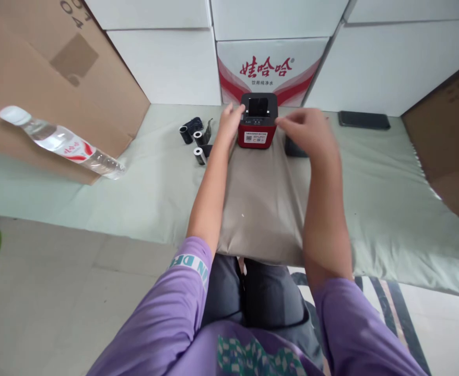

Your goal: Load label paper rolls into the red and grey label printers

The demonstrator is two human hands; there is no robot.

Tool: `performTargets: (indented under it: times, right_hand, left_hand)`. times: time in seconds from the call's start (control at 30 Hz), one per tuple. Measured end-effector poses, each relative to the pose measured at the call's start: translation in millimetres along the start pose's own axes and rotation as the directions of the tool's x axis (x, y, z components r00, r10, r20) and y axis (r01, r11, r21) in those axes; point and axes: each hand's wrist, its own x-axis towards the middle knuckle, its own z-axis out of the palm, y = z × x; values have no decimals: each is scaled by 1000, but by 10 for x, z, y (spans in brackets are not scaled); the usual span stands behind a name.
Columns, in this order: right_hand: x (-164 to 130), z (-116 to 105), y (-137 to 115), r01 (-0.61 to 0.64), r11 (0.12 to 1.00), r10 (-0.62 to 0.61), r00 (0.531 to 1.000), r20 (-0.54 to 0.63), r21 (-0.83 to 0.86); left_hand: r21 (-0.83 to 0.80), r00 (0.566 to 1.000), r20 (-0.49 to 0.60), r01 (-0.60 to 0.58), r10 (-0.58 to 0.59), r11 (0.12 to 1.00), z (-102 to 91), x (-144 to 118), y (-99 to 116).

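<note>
- Here, a small red and black box-shaped machine (258, 121) sits at the far end of a tan pillow (262, 209).
- The pillow lies on a pale green sheet (154, 193).
- The left hand (230, 121) touches the left side of the machine, fingers loosely curled, not wrapped around it.
- The right hand (309, 130) is at the machine's right top corner, with its fingertips pinched close together. I cannot tell if it holds anything.
- Three small black rolls (196, 140) lie on the sheet, just left of the left hand.
- A dark flat thing (294, 149) peeks out under the right hand.
- A black phone (364, 120) lies further right on the sheet.
- A water bottle (62, 142) lies tilted against a brown cardboard box (37, 68) at the left.
- A white carton with red writing (270, 68) stands right behind the machine.
</note>
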Motion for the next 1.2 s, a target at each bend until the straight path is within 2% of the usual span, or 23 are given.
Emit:
performTargets:
  times: [0.03, 0.07, 0.1, 0.17, 0.23, 0.3, 0.33, 0.37, 0.4, 0.5, 0.53, 0.57, 0.63, 0.77, 0.9, 0.97, 1.03, 1.13, 1.2]
  right_hand:
    - [-73, -110, 8, -45, 996, 34, 992, -125, -80]
    - [-140, -170, 55, -104, 982, 61, 964, -259, -157]
    - [-196, -179, 139, -177, 962, 97, 934, -345, -209]
    - [-254, -59, 379, -262, 937, 167, 917, -362, -230]
    - [-243, 161, 625, -327, 916, 245, 916, -318, -234]
    - [-191, 370, 796, -366, 891, 283, 911, -299, -269]
    - [-161, 445, 846, -373, 884, 287, 908, -305, -281]
    - [-135, 496, 877, -374, 883, 281, 905, -318, -284]
    - [-116, 522, 894, -367, 888, 269, 903, -334, -277]
    - [-130, 500, 905, -312, 924, 222, 908, -355, -222]
    - [-167, 478, 902, -287, 936, 205, 915, -346, -205]
    - [-225, 456, 895, -257, 947, 183, 925, -332, -193]
    - [-404, 427, 860, -180, 966, 122, 949, -289, -183]
    - [-935, 427, 647, -16, 979, -14, 989, -146, -203]
    - [-1384, 458, 332, 9, 979, -3, 1000, 30, -202]
    - [-1494, 472, 239, 2, 981, 15, 996, 88, -193]
    - [-1529, 482, 228, 13, 986, 5, 994, 107, -167]
    - [-1486, 489, 334, 35, 993, -23, 995, 100, -114]
    - [-1431, 490, 431, 59, 994, -49, 993, 106, -90]
  left_hand:
    - [7, 999, -53, 12, -12, 1000, -81, -29, 114]
    - [-8, 995, -91, -31, 30, 999, -160, -67, 236]
    - [-25, 991, -122, -60, 56, 998, -228, -118, 357]
    - [-17, 983, -132, -130, 127, 991, -296, -265, 555]
    - [33, 976, -106, -190, 192, 981, -244, -478, 624]
    - [130, 952, -18, -300, 305, 945, -92, -749, 524]
    - [239, 941, 84, -339, 328, 910, 0, -899, 417]
    - [385, 924, 227, -374, 306, 844, 90, -1053, 284]
    - [516, 902, 362, -404, 235, 756, 168, -1203, 138]
    - [593, 854, 507, -442, 114, 673, 296, -1561, -250]
    - [611, 816, 572, -490, 82, 621, 304, -1630, -332]
    - [626, 802, 595, -504, 54, 595, 299, -1671, -385]
    - [655, 801, 599, -492, 4, 574, 256, -1675, -410]
    - [680, 847, 531, -422, -7, 600, 46, -1505, -285]
    - [677, 840, 542, -459, 33, 576, -296, -1305, -150]
    - [649, 819, 574, -444, -13, 618, -444, -1227, -123]
    - [590, 767, 633, -389, -107, 707, -532, -1165, -131]
    - [500, 689, 706, -318, -166, 805, -550, -1102, -185]
    - [472, 682, 718, -330, -139, 818, -519, -1080, -224]
